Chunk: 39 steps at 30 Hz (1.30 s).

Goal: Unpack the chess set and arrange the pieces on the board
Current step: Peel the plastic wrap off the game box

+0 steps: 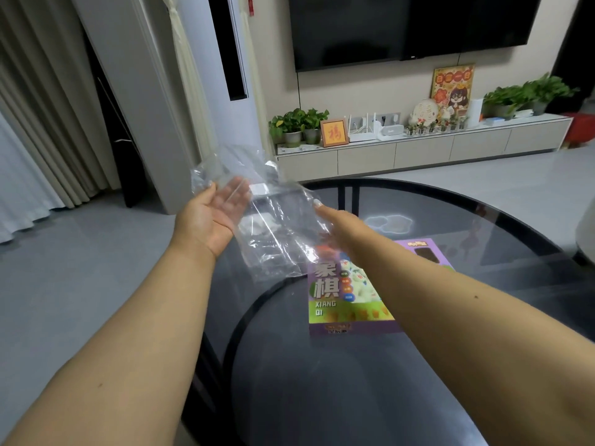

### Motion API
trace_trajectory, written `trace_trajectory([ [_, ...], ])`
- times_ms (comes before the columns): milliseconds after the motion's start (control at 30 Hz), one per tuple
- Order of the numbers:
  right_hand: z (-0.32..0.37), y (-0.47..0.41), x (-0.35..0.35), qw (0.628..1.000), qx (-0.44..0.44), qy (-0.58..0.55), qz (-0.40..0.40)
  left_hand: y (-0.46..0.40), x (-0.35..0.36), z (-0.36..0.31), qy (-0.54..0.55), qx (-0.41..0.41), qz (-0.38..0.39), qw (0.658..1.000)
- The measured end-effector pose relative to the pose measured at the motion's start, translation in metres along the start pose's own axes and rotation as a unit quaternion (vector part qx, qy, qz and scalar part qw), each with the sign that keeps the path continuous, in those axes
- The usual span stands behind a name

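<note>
Fig.: Bare glass worktop (354, 381) lay free near the viewer & right of chess box (341, 294). Plastic wrap (270, 226), held up over the worktop's left edge, blocked approach from the far left.

dark tv (386, 27) on wall | low cabinet (418, 149) — potted plants (299, 123), red-framed picture (334, 132)
</note>
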State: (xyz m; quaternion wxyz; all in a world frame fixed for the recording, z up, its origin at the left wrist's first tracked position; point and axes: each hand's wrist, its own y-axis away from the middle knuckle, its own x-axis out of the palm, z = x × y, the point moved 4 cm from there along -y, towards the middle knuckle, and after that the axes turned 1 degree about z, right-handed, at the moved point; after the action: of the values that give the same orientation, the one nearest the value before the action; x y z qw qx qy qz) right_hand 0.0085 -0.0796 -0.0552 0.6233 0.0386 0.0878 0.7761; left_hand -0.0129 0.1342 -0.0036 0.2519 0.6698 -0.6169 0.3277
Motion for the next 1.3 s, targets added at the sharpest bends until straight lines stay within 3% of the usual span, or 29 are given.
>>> trace_trajectory([
  [100, -0.001, -0.013, 0.015, 0.994, 0.034, -0.079, 0.071, -0.019, -0.012, -0.002, 0.011, -0.009, -0.027, 1.000],
  [233, 0.000, -0.037, 0.023, 0.988, -0.025, -0.150, -0.030, -0.039, -0.039, -0.005, -0.094, -0.032, -0.065, 0.993],
  [333, -0.005, -0.056, 0.028, 0.985, -0.038, -0.142, -0.086, -0.044, -0.070, 0.001, -0.245, -0.109, -0.100, 0.958],
  [433, -0.005, -0.077, 0.041, 0.987, -0.031, -0.117, -0.104, -0.040, -0.092, 0.013, -0.348, -0.113, -0.109, 0.924],
  [533, -0.005, -0.103, 0.054, 0.995, -0.012, -0.020, -0.099, -0.057, -0.110, 0.014, -0.444, -0.025, -0.144, 0.884],
  [600, -0.004, -0.115, 0.060, 0.988, -0.021, 0.107, -0.105, -0.077, -0.124, 0.011, -0.476, -0.004, -0.169, 0.863],
  [667, -0.004, -0.120, 0.064, 0.961, -0.042, 0.250, -0.112, -0.095, -0.133, 0.008, -0.536, 0.010, -0.173, 0.826],
  [767, -0.009, -0.118, 0.077, 0.903, -0.029, 0.428, -0.036, -0.111, -0.135, 0.006, -0.618, 0.016, -0.160, 0.769],
  [867, -0.014, -0.112, 0.082, 0.840, 0.003, 0.543, -0.020, -0.120, -0.141, 0.000, -0.667, 0.022, -0.159, 0.727],
  [933, -0.010, -0.108, 0.080, 0.811, -0.013, 0.581, -0.071, -0.122, -0.150, -0.004, -0.711, 0.019, -0.155, 0.686],
  [1000, -0.011, -0.112, 0.081, 0.806, -0.049, 0.585, -0.067, -0.123, -0.158, -0.003, -0.741, 0.003, -0.138, 0.657],
  [1033, -0.014, -0.115, 0.084, 0.811, -0.051, 0.582, -0.030, -0.122, -0.159, -0.001, -0.731, -0.010, -0.126, 0.671],
  [1100, -0.024, -0.121, 0.091, 0.817, -0.013, 0.574, 0.053, -0.117, -0.153, 0.007, -0.673, -0.035, -0.086, 0.734],
  [1167, -0.032, -0.123, 0.095, 0.815, 0.021, 0.572, 0.090, -0.118, -0.152, 0.014, -0.658, -0.060, -0.075, 0.746],
  [1300, -0.031, -0.117, 0.093, 0.774, -0.010, 0.629, 0.074, -0.108, -0.144, 0.018, -0.766, -0.082, -0.119, 0.626],
])
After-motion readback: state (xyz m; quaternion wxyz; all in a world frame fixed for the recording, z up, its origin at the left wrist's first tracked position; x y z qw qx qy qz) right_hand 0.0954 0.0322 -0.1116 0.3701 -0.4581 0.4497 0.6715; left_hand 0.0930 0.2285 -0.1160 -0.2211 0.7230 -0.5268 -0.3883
